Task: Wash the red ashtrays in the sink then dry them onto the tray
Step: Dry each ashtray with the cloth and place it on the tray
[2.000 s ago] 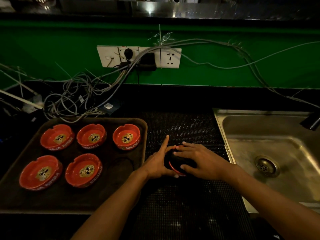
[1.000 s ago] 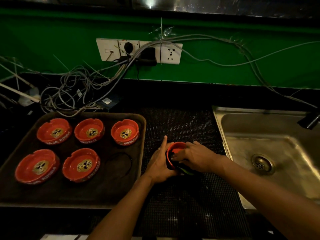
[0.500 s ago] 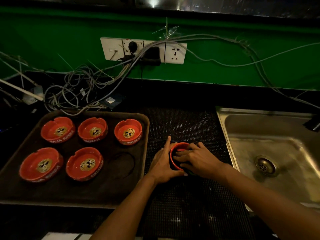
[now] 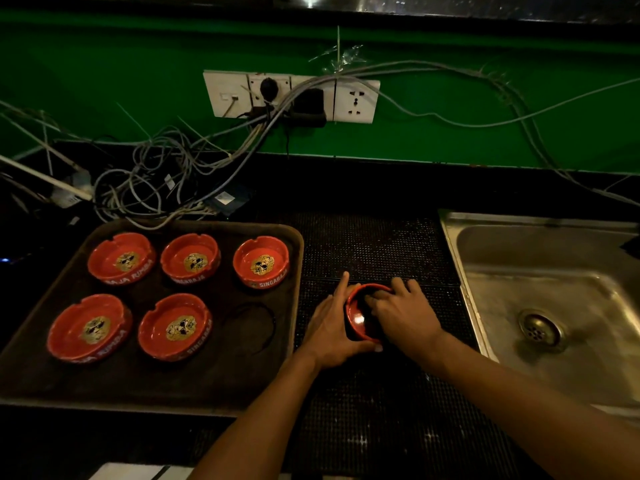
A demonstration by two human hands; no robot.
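Tray [image 4: 292,278]: five red ashtrays [image 4: 260,262] – just left of the hands
Sink [image 4: 460,258]: right
Left hand [image 4: 329,329]: curled round sixth ashtray [image 4: 356,318] on the mat [image 4: 374,244]
Right hand [image 4: 403,315]: fingers curled inside it – ashtray now upright, was tipped

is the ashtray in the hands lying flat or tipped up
Tipped up. The ashtray stands on edge on the black mat, its hollow facing right; the left hand steadies it, and the right hand reaches inside.

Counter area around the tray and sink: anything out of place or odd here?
Yes: a tangle of loose cables from the wall sockets sprawls over the counter to the far edge of the tray, with the sink nearby. The ashtrays sit upright.
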